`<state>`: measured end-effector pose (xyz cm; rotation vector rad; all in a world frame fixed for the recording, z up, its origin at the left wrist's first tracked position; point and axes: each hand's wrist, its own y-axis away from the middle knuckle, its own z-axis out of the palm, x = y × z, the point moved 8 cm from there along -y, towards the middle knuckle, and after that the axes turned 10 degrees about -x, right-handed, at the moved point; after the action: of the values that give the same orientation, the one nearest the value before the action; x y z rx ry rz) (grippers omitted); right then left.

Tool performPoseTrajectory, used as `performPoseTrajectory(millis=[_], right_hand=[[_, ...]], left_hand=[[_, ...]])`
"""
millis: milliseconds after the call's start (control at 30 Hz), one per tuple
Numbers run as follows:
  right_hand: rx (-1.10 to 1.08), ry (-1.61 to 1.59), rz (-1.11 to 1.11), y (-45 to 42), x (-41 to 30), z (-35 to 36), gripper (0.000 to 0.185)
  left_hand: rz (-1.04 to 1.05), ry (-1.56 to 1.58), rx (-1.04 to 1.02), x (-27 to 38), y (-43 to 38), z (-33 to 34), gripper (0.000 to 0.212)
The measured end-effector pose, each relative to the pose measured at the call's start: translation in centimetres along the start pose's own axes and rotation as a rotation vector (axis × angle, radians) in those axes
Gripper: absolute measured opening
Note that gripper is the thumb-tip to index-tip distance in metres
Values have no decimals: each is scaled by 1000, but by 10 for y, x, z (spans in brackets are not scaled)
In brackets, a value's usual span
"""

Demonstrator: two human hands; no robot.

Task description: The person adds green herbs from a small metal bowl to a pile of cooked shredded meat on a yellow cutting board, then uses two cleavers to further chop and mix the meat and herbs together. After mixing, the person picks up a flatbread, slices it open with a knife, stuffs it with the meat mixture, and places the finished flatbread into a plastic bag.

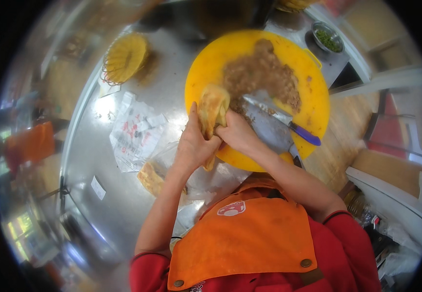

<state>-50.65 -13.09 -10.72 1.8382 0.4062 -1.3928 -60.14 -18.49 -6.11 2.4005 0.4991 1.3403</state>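
Between my two hands is a browned flatbread point(213, 104), folded or split, over the near left edge of a round yellow cutting board point(203, 58). My left hand point(195, 144) grips its left side. My right hand point(239, 131) holds the right side, fingers partly hidden in or behind the bread. Chopped brown meat point(258, 69) is heaped on the board beyond my hands. To the right lies a knife with a blue handle point(306, 134), its blade towards the meat. A broad grey metal blade point(272, 131) rests below it.
Another flatbread point(152, 179) lies beside clear plastic point(200, 182) on the steel counter point(87, 153). Printed white bags point(134, 135) are further left, with a wicker basket point(127, 56) behind. A metal bowl of chopped greens point(327, 38) stands at the back right.
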Motion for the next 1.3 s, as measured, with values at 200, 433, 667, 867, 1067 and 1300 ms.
performPoseTrajectory(millis=[200,433,667,867,1067,1300], right_hand=[[-56,73,59,-5,6,-2,34],[-145,-296,109,3,5,6,36],[26,-446,-19,0,17,9,37],[70,-43,-18,4,-3,7,31],[101,79,-113,0,-9,5,29],[35,92,-43,1,-6,7,35]], left_hand=[[26,150,8,-29,-9,-9,89],[25,60,13,-5,-5,-3,89],[65,-53,16,-1,-9,10,87],[134,-327,108,5,-1,14,76],[149,-338,222,14,0,8,74],[8,-180,231,3,0,-2,83]])
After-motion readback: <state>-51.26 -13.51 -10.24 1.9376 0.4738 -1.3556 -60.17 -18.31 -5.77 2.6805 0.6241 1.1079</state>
